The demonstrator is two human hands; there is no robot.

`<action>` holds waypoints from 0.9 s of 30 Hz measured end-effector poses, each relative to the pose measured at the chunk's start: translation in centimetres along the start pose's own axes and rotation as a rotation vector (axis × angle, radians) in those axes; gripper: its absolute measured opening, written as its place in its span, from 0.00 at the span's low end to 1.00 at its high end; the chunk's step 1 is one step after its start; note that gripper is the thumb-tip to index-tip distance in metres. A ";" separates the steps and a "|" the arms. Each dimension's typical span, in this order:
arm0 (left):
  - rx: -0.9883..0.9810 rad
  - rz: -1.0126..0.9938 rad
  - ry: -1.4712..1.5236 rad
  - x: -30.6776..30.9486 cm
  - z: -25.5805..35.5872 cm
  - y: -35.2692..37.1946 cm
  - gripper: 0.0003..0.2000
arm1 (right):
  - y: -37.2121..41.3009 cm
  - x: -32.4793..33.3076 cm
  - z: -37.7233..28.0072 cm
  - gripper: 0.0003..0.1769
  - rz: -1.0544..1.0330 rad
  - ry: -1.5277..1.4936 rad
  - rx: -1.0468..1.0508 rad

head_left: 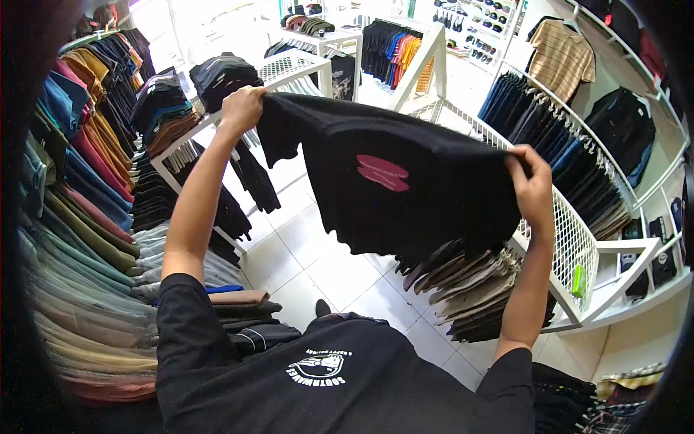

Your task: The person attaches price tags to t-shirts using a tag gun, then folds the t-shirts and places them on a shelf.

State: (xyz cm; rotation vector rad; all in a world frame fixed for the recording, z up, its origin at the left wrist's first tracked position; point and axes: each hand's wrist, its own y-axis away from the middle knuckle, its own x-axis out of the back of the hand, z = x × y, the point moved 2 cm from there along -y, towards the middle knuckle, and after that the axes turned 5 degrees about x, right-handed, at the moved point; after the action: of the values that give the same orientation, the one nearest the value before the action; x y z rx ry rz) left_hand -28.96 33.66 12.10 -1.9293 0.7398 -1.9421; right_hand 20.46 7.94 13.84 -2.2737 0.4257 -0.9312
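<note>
A black T-shirt [426, 188] with a pinkish-red print is stretched out in the air before me. My left hand [243, 108] is closed on its upper left end, near a sleeve. At the other end, my right hand [531, 184] pinches the cloth between thumb and fingers. The shirt hangs sideways between both hands, its lower edge loose and wavy. Beyond my left hand, a stack of folded dark clothes [224, 78] rests on a display stand.
Racks of hanging clothes [87, 137] line the left side. A white mesh-topped stand [575, 239] stands at right, with a bright green object [578, 281] on it and trousers [470, 289] hanging below. White floor tiles [329, 267] show between the racks. Folded garments [238, 307] lie near my left elbow.
</note>
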 end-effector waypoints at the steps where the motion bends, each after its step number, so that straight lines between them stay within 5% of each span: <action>1: 0.043 0.023 0.037 -0.1 0.7 -0.3 0.15 | 1.2 0.4 -0.7 0.05 -0.080 -0.066 -0.063; 3: 0.095 0.044 0.075 0.1 2.5 -0.7 0.16 | 3.8 0.7 -0.3 0.04 -0.315 -0.219 -0.217; 6: 0.087 -0.123 0.510 0.6 4.5 -1.4 0.20 | 6.8 -0.1 -0.6 0.09 -0.805 -0.496 -0.332; 8: -0.206 -0.233 1.108 -1.1 5.9 -2.4 0.26 | 6.4 -0.9 -2.6 0.13 -1.046 -0.471 -0.332; 10: -0.447 -0.140 1.287 3.4 10.7 0.0 0.25 | 6.2 -3.7 -1.6 0.16 -0.859 -0.601 -0.174; 11: -0.445 -0.296 1.366 5.7 12.4 1.1 0.21 | 5.2 -5.0 -1.7 0.19 -0.722 -0.533 -0.140; 15: -0.599 -0.344 1.505 10.7 16.7 4.2 0.17 | 2.2 -13.6 2.3 0.43 -0.227 -0.494 -0.261; 16: -0.618 -0.363 1.549 11.6 17.2 4.7 0.17 | 1.6 -15.1 2.2 0.43 -0.219 -0.493 -0.258; 18: -0.636 -0.416 1.607 12.7 17.4 5.2 0.17 | 0.2 -17.7 2.1 0.36 -0.096 -1.016 -0.352; 21: -0.446 -0.541 1.827 13.9 16.2 5.8 0.20 | -1.4 -20.6 3.8 0.20 -0.049 -1.358 -0.350; 24: -0.400 -0.649 2.059 14.4 13.3 5.2 0.23 | -2.5 -20.3 3.3 0.17 0.184 -1.441 -0.237; 25: -0.197 -0.701 2.218 15.0 12.8 5.9 0.33 | -2.7 -19.7 2.6 0.16 0.229 -0.977 0.190; 26: -0.189 -0.699 2.217 14.4 12.8 6.3 0.33 | -2.9 -19.3 2.5 0.16 0.225 -0.981 0.186; 27: -0.249 -0.415 1.973 13.2 12.6 6.6 0.39 | -3.4 -18.1 1.1 0.13 0.209 -1.057 0.084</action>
State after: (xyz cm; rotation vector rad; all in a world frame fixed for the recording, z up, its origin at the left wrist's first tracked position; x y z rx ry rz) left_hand -18.05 19.13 18.99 0.5761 0.8629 -3.6485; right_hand 8.79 20.08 6.34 -2.2278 0.1266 0.3917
